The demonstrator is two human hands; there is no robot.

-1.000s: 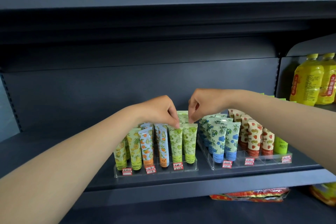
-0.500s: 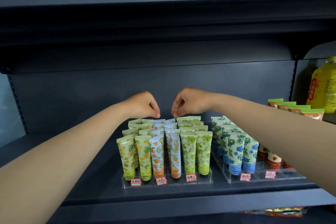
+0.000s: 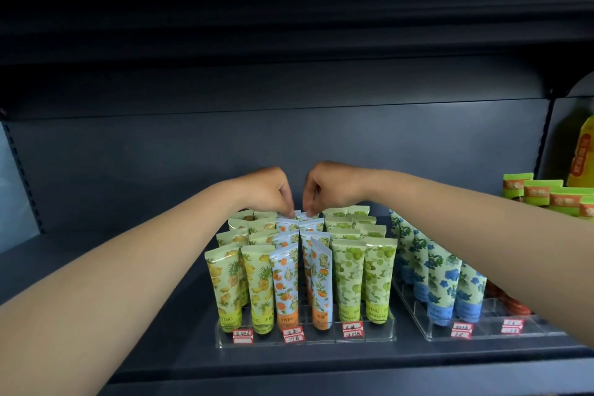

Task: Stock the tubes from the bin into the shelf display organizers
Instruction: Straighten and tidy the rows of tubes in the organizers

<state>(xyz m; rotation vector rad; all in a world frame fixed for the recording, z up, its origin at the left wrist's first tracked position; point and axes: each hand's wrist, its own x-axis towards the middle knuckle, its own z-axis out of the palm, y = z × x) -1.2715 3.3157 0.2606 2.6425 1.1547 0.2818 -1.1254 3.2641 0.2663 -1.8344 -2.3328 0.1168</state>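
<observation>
A clear acrylic organizer on the dark shelf holds upright tubes in rows: yellow pineapple tubes on the left, orange-print tubes in the middle, green-print tubes on the right. My left hand and my right hand meet over the back of the middle rows. Both pinch at the top edges of the rear orange-print tubes. The fingertips are partly hidden, so the exact tube each one touches is unclear. The bin is out of view.
A second clear organizer to the right holds blue-flower tubes and red tubes behind my right forearm. Green packets and a yellow bottle stand at the far right. Red price tags line the organizer fronts.
Both hands moved from the front green tubes back and left to the rear of the orange-print rows. The view shifted left, so the organizers sit further right in frame.
</observation>
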